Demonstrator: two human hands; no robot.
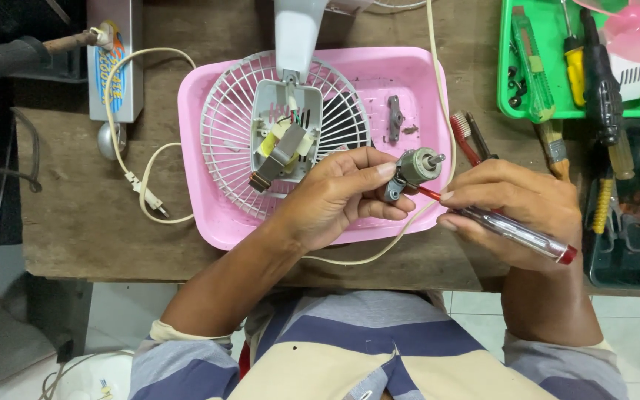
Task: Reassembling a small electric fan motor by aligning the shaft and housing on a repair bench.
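Observation:
My left hand (335,196) pinches a small grey metal motor part (414,170) with a short shaft, held over the pink tray (209,215). My right hand (516,211) grips a screwdriver (516,231) with a clear handle and red cap, its red-sleeved tip touching the underside of the motor part. Behind my left hand a white fan grille (235,126) lies in the tray, carrying an open grey housing with a motor core and coloured wires (284,144).
A small metal bracket (395,117) lies in the tray. A cream power cord with plug (150,196) trails left. A green tray (509,89) at upper right holds screwdrivers; pliers and brushes lie beside it. A soldering iron (16,55) rests at upper left.

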